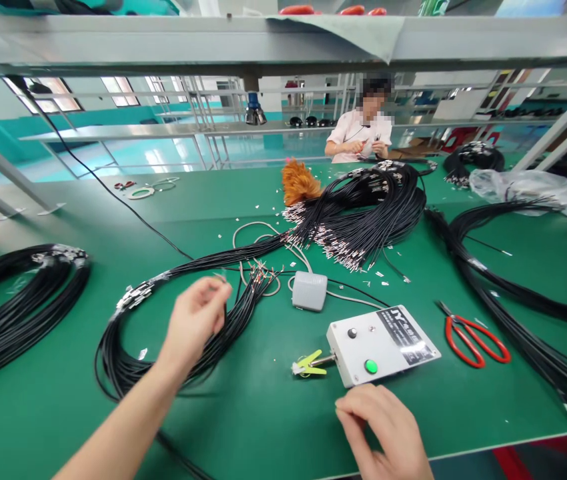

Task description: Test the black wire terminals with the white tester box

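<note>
On the green table, all places taken from the grey control box:

Control box: flat on the table, black knob and green button on top, a yellow-green clip on a short metal stem at its left end.
Left hand: well left of the box, raised just above a wire bundle; fingers drawn together, pinching what looks like a thin wire end, too small to make out.
Black wire bundle: left of the box, under and around the left hand; loop of long black wires, metal-tipped ends fanned out toward the box's far left.
Right hand: just near of the box, not touching it; fingers loosely curled toward the palm, pinching nothing that shows.
Grey foot-switch-like pad: just behind the box's left end, pale cable looping away from it.
Red-handled scissors: just right of the box, lying flat, handles toward the near edge.
Large wire pile: well behind the box, many terminal ends spread out; an orange feather duster at its left.
Second wire coil: far left of the box.
Other person: far behind the box, seated at the table's far side, hands on wires.
</note>
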The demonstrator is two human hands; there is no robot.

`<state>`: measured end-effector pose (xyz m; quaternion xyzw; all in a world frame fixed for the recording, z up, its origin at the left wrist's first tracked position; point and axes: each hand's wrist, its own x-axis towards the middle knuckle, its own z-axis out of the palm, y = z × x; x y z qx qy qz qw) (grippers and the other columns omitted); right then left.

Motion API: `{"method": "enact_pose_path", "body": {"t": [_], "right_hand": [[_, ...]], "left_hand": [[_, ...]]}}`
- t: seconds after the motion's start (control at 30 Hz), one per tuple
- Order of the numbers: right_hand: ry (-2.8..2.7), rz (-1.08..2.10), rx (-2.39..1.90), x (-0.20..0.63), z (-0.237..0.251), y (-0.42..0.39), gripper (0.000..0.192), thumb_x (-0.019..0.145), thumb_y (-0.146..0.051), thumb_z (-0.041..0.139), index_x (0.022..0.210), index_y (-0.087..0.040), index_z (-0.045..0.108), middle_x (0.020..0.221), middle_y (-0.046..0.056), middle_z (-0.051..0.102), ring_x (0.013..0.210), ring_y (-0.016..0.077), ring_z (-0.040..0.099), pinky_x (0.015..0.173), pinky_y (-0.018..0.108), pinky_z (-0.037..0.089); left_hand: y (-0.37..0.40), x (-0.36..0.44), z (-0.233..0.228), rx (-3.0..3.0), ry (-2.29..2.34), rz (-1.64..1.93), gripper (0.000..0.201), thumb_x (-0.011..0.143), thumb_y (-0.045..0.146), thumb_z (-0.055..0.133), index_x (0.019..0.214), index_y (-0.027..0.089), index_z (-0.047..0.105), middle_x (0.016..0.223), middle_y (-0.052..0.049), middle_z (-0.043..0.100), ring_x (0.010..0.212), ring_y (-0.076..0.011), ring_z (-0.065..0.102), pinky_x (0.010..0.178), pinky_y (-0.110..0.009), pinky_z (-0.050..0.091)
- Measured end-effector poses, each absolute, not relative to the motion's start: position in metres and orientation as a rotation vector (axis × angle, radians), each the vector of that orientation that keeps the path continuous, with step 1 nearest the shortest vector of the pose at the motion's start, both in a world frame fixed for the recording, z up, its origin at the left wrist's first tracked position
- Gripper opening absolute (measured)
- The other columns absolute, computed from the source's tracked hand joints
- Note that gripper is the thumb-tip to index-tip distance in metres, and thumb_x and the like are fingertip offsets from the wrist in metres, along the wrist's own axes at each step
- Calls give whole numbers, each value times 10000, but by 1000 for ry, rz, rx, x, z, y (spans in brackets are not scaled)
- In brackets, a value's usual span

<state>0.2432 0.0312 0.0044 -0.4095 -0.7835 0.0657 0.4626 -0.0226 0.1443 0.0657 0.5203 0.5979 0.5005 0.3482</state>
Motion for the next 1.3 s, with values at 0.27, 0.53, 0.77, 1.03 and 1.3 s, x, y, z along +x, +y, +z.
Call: {"method": "enact_pose_path", "body": {"t": [0.27, 0.53, 0.77, 1.03, 1.3], "right_hand": [[-1979, 193, -1033, 255, -33, 22, 192, 863, -52, 568, 964, -214, 581, 739, 18, 696, 588, 152, 646, 539, 282, 512], [-1899, 373, -1109, 257, -35, 17, 182, 919, -82, 546, 1019, -213, 623, 823, 42, 725, 726, 164, 687, 667, 311, 546], [-1920, 394, -1115, 256, -31, 16, 163, 916, -92, 557, 1003, -204, 637, 818, 39, 727, 704, 161, 667, 637, 307, 502], [-1610, 995, -1196, 232, -12, 7, 139, 961, -218, 529, 944, -210, 667, 828, 19, 675, 709, 126, 629, 647, 235, 511], [-1428, 1249, -1181, 223, -6, 12, 204, 982, -289, 490, 993, -222, 683, 906, 26, 684, 754, 127, 634, 727, 246, 530]], "left_hand": [[199, -35, 35, 1394, 1654, 1233, 196, 733, 295, 658, 818, 191, 515, 677, 14, 569, 618, -190, 642, 621, -335, 528], [52, 8, 43, 2028, 904, 141, 158, 906, 137, 538, 870, 217, 670, 873, -24, 638, 813, -179, 592, 747, -264, 475], [16, 14, 32, 2041, 949, -30, 197, 851, 33, 554, 871, 207, 646, 926, -34, 625, 897, -211, 573, 833, -328, 457], [30, 18, 26, 1628, 1070, 461, 143, 882, 189, 582, 803, 189, 701, 808, -27, 667, 778, -176, 614, 727, -276, 443], [31, 21, 27, 1348, 1171, 535, 194, 896, 324, 557, 778, 179, 608, 635, 10, 604, 606, -143, 528, 597, -247, 426]]}}
